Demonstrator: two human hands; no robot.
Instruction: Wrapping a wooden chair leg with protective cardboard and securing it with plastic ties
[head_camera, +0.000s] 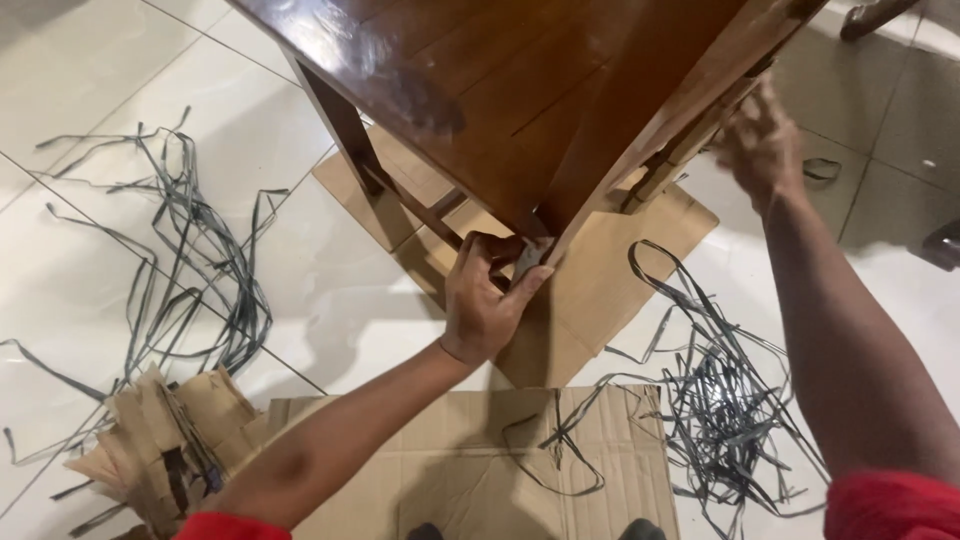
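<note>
Loose grey packing straps (190, 260) sprawl across the white tiled floor (330, 290) at left, beside a heap of torn cardboard scraps (165, 445). At centre, a person's left hand (485, 300) reaches up to the near corner of a dark wooden table (520, 90), fingers (470, 262) pinched closed on a grey strip of strap (528, 257) apparently stuck there. The table stands on flattened cardboard sheets (600, 290), seemingly to spare the tiles. At right, above another tangle of straps (720, 400), the blurred right hand (760, 145) meets the table's far edge; whether it grips cannot be told
</note>
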